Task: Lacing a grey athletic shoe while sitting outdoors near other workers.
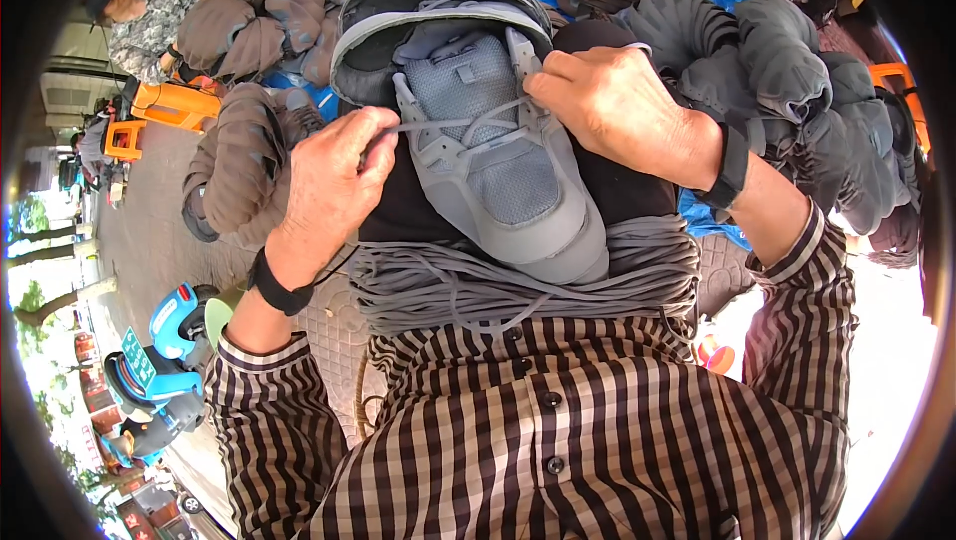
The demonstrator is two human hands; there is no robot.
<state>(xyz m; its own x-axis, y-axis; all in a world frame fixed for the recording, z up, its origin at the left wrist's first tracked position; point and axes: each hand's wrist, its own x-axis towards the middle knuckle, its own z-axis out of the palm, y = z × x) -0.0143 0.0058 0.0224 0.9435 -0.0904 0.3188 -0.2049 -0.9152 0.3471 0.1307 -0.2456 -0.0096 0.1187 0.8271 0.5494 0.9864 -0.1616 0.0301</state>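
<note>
A grey shoe upper lies in my lap, its toe toward me and its mesh tongue facing up. A grey shoelace crosses the tongue and runs through the lower eyelets. On the left, my left hand pinches one end of this lace and holds it taut, beside the shoe. My right hand is closed at the right eyelet edge, with the lace running up to its fingertips, which are partly hidden. Behind the tongue, more grey uppers are stacked inside each other.
A thick bundle of grey laces lies across my lap. Nested brown uppers and grey uppers are piled around me on blue sheeting. Far left, another person sits near orange stools. A blue scooter stands at left.
</note>
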